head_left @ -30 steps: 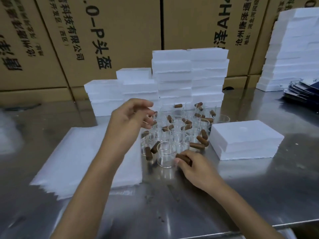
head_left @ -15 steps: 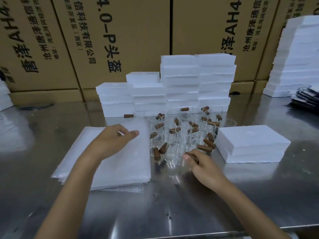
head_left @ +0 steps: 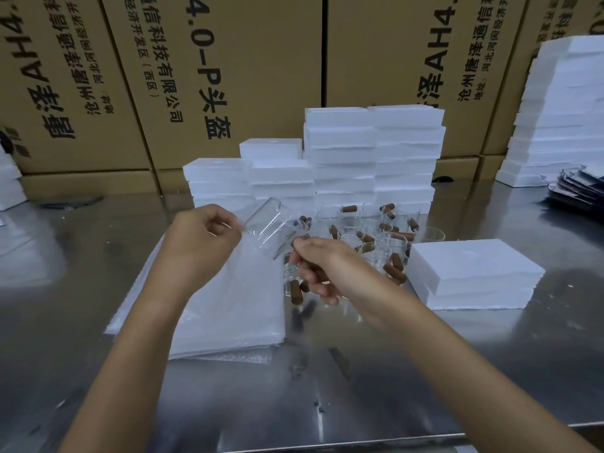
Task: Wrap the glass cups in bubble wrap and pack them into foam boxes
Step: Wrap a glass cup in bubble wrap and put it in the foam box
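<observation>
Plainly, one cup is being carried from the cluster to the wrap.
Right hand (head_left: 322, 271): fingers curled round the brown handle of a glass cup (head_left: 273, 233), which is lifted and tilted, its mouth toward 10 o'clock; holding the handle probably keeps prints off the glass.
Left hand (head_left: 199, 243): fingers curled, fingertips meeting the cup's rim, likely steadying it; whether they truly pinch it I cannot tell.
Bubble wrap (head_left: 228, 308): flat stack at 7 o'clock of the cup, directly under the hands, ready as a wrapping bed.
Other cups (head_left: 369, 237): clustered at 3 o'clock of the held cup.
Foam box (head_left: 474, 276): closed, at 4 o'clock, within reach.
Foam stacks (head_left: 343, 158): at 12 o'clock.
Cartons (head_left: 228, 70): printed sideways "AH4.0-P头盔", "科技有限公司", "沧州".
</observation>
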`<move>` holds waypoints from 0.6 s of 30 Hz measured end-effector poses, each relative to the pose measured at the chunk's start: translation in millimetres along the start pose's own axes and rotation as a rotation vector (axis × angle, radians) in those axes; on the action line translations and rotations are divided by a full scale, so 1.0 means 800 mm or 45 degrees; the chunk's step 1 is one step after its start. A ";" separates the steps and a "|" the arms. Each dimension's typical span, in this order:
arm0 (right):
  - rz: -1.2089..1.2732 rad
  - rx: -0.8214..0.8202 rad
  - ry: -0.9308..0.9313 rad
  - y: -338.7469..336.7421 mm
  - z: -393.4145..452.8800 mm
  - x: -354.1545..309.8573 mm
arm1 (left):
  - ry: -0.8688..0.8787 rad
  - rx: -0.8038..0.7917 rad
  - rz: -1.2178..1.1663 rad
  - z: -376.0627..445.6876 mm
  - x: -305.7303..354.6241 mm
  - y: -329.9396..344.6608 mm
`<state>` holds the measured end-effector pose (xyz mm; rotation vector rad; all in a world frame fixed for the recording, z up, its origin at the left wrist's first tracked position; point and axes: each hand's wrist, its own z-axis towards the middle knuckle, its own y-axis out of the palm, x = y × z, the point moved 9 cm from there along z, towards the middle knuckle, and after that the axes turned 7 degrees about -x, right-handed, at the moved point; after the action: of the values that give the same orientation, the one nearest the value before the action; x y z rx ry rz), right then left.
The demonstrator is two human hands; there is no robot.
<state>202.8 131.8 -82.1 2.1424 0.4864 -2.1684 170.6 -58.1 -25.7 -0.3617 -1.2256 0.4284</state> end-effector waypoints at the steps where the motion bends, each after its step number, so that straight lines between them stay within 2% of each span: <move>1: -0.151 0.037 0.031 -0.001 0.003 -0.002 | 0.022 0.032 0.018 -0.002 0.005 -0.005; 4: -0.644 0.130 0.005 -0.005 0.008 -0.013 | 0.121 0.063 -0.033 -0.008 0.023 -0.009; 6: -0.845 0.125 -0.034 0.002 0.010 -0.021 | 0.203 -0.031 -0.092 -0.014 0.041 0.007; 8: -0.862 0.158 0.010 0.000 0.014 -0.024 | 0.291 -0.195 -0.094 -0.024 0.058 0.033; 9: -0.691 0.173 0.079 -0.006 0.017 -0.019 | 0.324 -0.278 -0.092 -0.030 0.063 0.047; 11: -0.090 0.111 0.230 -0.011 0.018 -0.003 | 0.329 -0.393 -0.149 -0.040 0.066 0.068; 14: 0.794 -0.024 0.162 -0.003 0.019 -0.001 | 0.274 -0.465 -0.372 -0.048 0.063 0.084; 16: 1.066 -0.026 0.044 -0.009 0.017 -0.002 | 0.240 -0.520 -0.501 -0.052 0.063 0.095; 18: 1.106 -0.037 -0.032 -0.012 0.008 -0.005 | 0.211 -0.618 -0.658 -0.056 0.066 0.106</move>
<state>194.0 138.5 -76.3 1.7940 -0.3648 -1.6506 217.4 40.1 -37.3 -0.4627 -1.1992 -0.3460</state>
